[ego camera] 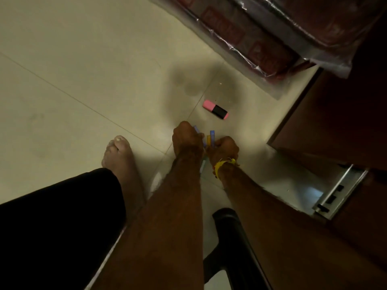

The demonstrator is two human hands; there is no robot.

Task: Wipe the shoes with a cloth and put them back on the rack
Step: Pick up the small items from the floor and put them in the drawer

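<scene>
Both hands reach down side by side toward the pale tiled floor (73,59), the left hand (187,137) and the right hand (227,149) each curled around small blue and yellow highlighter pens (211,139) bunched between them; a yellow thread band (222,166) circles the right wrist. At one o'clock from the hands a pink and black highlighter (215,109) lies alone on the floor. At nine o'clock a bare foot (119,155) stands below a black trouser leg (58,222), a plastic-wrapped dark red mattress (261,38) lies at one o'clock beyond, and no shoes, cloth or rack are in view.
</scene>
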